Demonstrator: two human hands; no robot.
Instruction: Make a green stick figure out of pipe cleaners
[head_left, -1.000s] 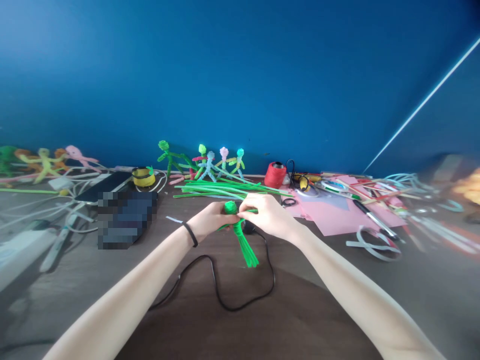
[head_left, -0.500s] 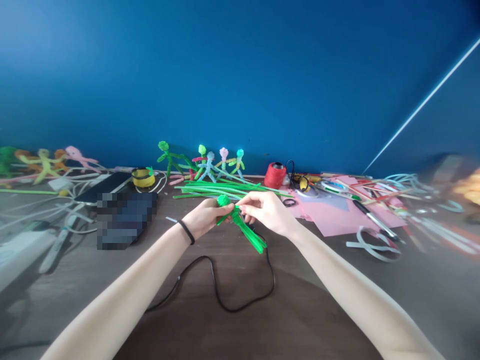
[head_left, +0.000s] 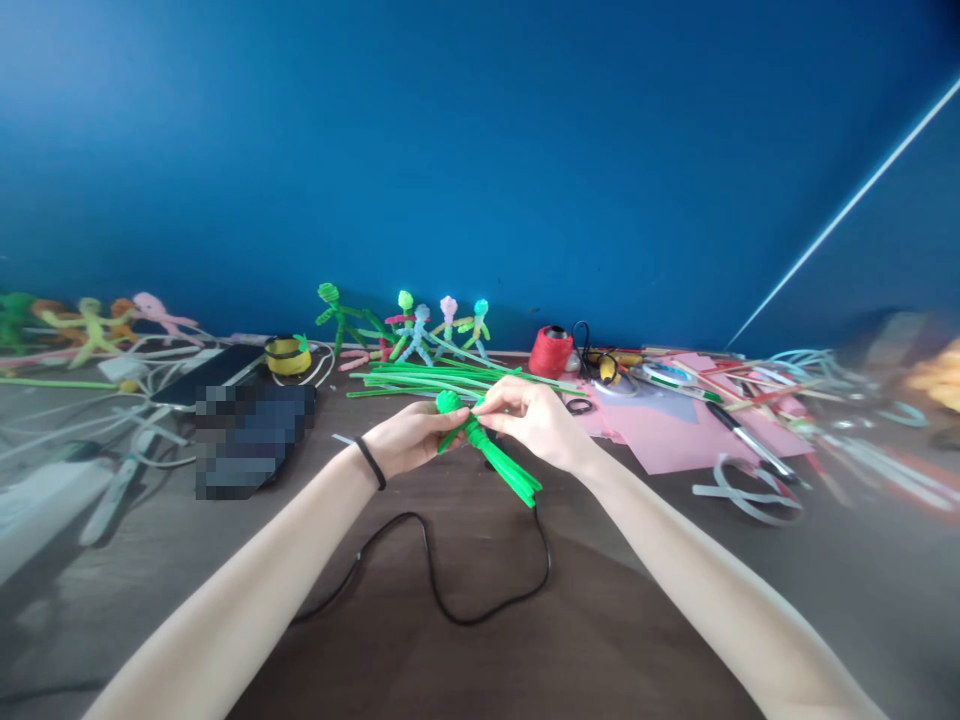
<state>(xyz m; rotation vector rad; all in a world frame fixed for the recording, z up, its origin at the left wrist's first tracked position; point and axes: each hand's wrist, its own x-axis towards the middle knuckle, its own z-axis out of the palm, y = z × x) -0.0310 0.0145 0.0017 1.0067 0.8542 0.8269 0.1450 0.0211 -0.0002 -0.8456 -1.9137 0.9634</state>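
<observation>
Far out at nine o'clock from the hands, orange, yellow-green and pink pipe-cleaner figures (head_left: 97, 322) lie by the blue wall. White cables (head_left: 67, 430) are spread over the wooden table (head_left: 450, 670) beneath them. Nearer in, a yellow tape roll (head_left: 287, 355) sits at ten o'clock of the hands. A row of small standing figures (head_left: 420, 325) lines the wall at twelve o'clock, and a loose sheaf of green pipe cleaners (head_left: 442, 378) lies just in front of them.

The left hand (head_left: 409, 438), with a black band (head_left: 370, 463) on its wrist, has its fingers curled closed around the neck of a green pipe-cleaner figure (head_left: 491, 455), just under the round head. The figure is held just above the table, between the two hands. Its bundled legs slant out free toward five o'clock. The right hand (head_left: 536, 420) pinches the body just beside the head between thumb and forefinger, the other fingers loosely bent.

A black cable (head_left: 480, 612) loops on the table at six o'clock. A red thread spool (head_left: 550, 352) stands at one o'clock. Pink paper (head_left: 660, 435) lies at three o'clock of the right hand, with a pen (head_left: 739, 430) on it.
</observation>
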